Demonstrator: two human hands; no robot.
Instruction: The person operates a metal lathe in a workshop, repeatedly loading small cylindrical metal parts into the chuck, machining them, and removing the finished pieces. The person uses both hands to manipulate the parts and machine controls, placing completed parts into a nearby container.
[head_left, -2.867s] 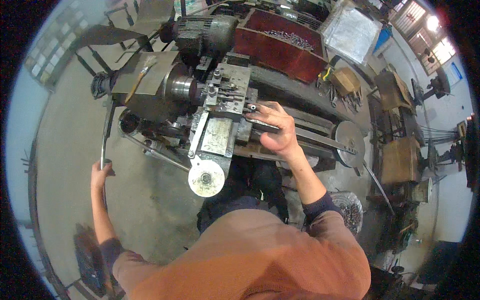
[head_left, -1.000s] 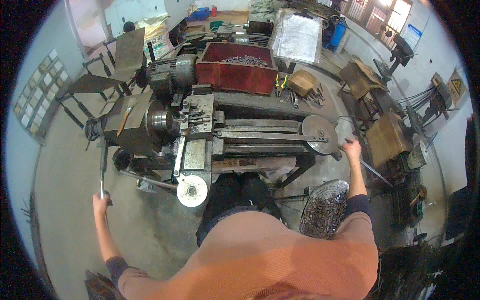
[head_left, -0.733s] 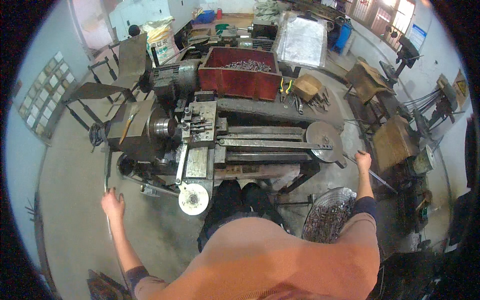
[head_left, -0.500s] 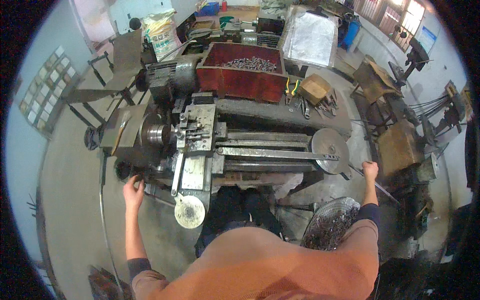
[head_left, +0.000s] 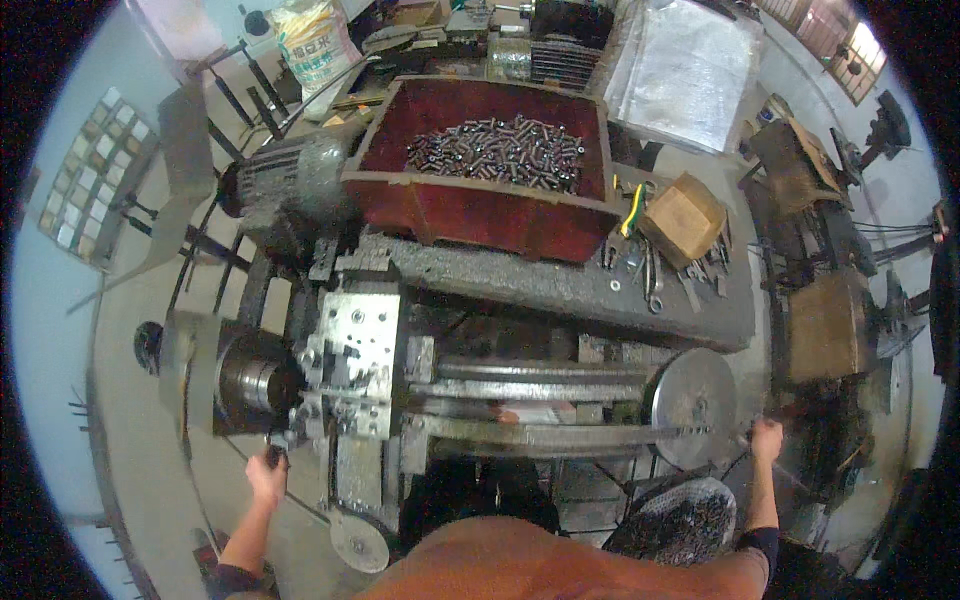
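Note:
My left hand [head_left: 266, 474] is closed round the end of a small dark handle [head_left: 273, 456], just below the round spindle [head_left: 262, 388] of a lathe-like machine. My right hand [head_left: 766, 440] is a fist on a lever [head_left: 744, 438] beside a large steel disc [head_left: 693, 410] at the machine's right end. A flat bar [head_left: 540, 437] runs from that disc to the metal slide block [head_left: 362, 325] near the spindle. Below the slide sits a pale round disc [head_left: 360, 542]. The lever's far part is blurred.
Behind the machine stands a dark red bin [head_left: 480, 215] of small metal bolt-like parts [head_left: 500, 150]. Pliers [head_left: 632, 210], wrenches [head_left: 653, 280] and a cardboard box [head_left: 685, 220] lie to its right. A basin [head_left: 680, 515] of dark metal bits sits low, near my right arm.
The view has shifted, so the machine and bin sit lower and larger. My left hand, previously with fingers bent near the machine, now grips the dark handle. My right hand stays on the lever.

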